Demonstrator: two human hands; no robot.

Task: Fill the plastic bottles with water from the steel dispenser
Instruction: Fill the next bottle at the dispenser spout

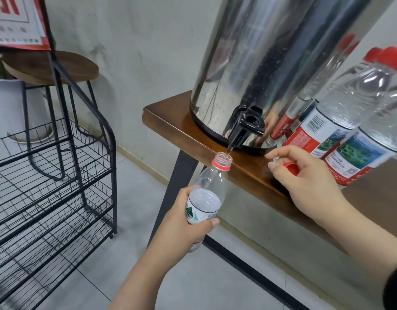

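A tall steel dispenser [266, 52] stands on a brown wooden table [170, 119], its black tap [245, 126] hanging over the table's edge. Water runs in a thin stream from the tap into the open neck of a clear plastic bottle [209, 182], which is partly filled. My left hand [184, 222] grips this bottle around its label, tilted under the tap. My right hand [304, 175] hovers over the table edge and holds the bottle's red cap [291, 168] in its curled fingers.
Capped bottles with red lids and red-white labels [340, 121] stand on the table right of the dispenser. A black wire shelf rack [59, 175] stands on the tiled floor at left, with a round wooden stool [52, 68] and a white pot behind it.
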